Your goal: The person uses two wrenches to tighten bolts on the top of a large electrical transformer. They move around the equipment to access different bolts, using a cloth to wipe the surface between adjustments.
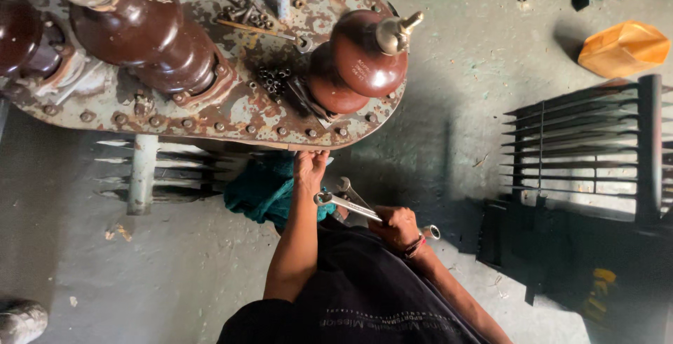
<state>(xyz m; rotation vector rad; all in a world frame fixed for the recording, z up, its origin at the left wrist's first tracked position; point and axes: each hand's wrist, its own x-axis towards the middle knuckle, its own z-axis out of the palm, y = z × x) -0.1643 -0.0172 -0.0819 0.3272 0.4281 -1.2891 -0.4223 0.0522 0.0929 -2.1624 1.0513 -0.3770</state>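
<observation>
Here, left hand (310, 164) fingers spread under rusty lid rim (280, 142); right hand (397, 226) clamped on wrenches (348, 204).

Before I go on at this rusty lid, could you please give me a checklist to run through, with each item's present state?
1. Right hand grips silver steel spanners: ok.
2. Left hand reaches the rim of the rusty grey bolted metal lid: ok.
3. Loose dark bolts lie away from the rim: ok.
4. Brown ceramic insulator clear of both hands: ok.
5. Fastener under the left fingertips seated: cannot tell.
</observation>
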